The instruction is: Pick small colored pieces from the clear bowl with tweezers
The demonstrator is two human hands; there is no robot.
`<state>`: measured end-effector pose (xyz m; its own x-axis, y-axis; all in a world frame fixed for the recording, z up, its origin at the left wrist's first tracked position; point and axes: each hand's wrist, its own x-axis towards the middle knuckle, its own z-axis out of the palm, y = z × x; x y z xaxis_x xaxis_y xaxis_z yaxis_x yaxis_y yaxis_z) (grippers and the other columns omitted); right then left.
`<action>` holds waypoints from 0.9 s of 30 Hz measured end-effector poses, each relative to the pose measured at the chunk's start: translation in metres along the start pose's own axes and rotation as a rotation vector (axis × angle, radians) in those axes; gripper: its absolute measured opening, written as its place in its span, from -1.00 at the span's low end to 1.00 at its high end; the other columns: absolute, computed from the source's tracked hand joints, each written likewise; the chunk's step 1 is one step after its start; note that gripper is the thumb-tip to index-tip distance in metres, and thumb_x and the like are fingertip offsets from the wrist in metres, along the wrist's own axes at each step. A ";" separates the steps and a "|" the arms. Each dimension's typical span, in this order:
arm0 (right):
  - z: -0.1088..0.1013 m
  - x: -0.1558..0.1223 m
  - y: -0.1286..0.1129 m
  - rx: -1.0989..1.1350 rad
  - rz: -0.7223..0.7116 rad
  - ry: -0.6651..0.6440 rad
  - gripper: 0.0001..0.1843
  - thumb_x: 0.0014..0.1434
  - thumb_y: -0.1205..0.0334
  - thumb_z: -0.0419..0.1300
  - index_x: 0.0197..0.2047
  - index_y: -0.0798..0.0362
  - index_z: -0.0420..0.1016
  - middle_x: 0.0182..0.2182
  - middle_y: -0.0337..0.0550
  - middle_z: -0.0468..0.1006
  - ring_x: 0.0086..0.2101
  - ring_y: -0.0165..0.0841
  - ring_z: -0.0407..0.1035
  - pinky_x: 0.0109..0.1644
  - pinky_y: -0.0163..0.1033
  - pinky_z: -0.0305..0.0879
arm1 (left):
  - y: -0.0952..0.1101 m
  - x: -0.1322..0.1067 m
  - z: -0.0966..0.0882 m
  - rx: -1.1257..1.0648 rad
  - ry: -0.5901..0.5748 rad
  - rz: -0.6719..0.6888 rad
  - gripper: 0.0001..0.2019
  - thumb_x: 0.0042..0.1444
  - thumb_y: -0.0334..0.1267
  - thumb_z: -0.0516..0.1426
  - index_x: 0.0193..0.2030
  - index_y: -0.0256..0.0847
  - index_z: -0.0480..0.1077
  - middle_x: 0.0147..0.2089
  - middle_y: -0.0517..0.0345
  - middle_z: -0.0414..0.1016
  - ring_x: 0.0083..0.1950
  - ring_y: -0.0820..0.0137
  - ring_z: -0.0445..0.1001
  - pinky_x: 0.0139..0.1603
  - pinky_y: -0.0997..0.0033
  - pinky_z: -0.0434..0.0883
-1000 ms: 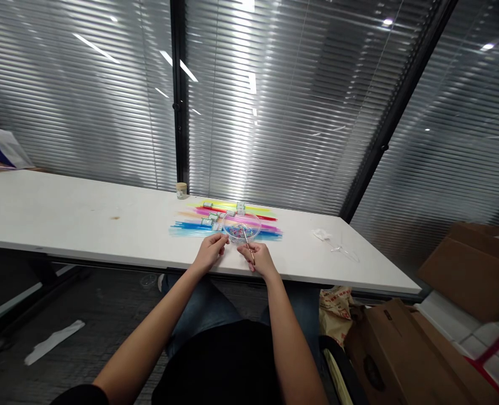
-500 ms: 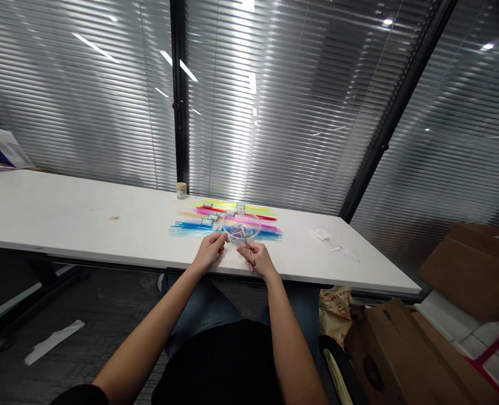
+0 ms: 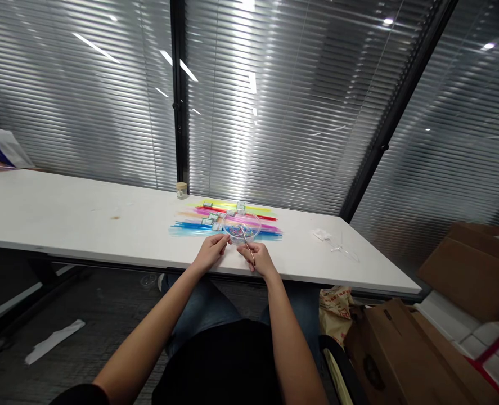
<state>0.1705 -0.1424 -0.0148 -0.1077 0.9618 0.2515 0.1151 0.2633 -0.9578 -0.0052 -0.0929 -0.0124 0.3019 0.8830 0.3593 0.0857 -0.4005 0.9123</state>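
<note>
A small clear bowl (image 3: 255, 225) of little coloured pieces sits on the white table (image 3: 84, 219) near its front edge. My right hand (image 3: 261, 259) is pinched on thin metal tweezers (image 3: 247, 243) whose tip reaches into the bowl. My left hand (image 3: 210, 251) rests at the bowl's left side, fingers curled and pinched together at the rim; whether anything is between them is too small to tell. Behind the bowl lie rows of long coloured strips (image 3: 190, 227) in yellow, red, pink and blue, with small labelled tags on them.
A small jar (image 3: 181, 190) stands at the table's back edge by the black window post. A bit of clear plastic (image 3: 332, 241) lies on the table to the right. Cardboard boxes (image 3: 405, 349) crowd the floor at right. A white scrap (image 3: 53, 341) lies on the floor at left.
Almost nothing has moved. The tweezers' tip shifts slightly inside the bowl; both hands stay in place.
</note>
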 end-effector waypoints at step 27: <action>0.000 0.001 0.001 -0.006 -0.005 -0.014 -0.53 0.00 -0.20 0.28 -0.51 0.06 0.37 -0.76 -0.43 0.13 -0.79 -0.52 0.02 -0.69 -0.36 -0.09 | -0.002 0.001 0.001 -0.004 0.023 -0.004 -0.60 0.12 0.11 0.07 -0.40 -0.23 0.43 -0.65 0.30 0.18 -0.61 0.49 0.13 -0.56 0.51 0.05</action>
<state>0.1706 -0.1408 -0.0154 -0.1222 0.9593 0.2545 0.1206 0.2689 -0.9556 -0.0043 -0.0908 -0.0142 0.2795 0.8900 0.3603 0.0825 -0.3961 0.9145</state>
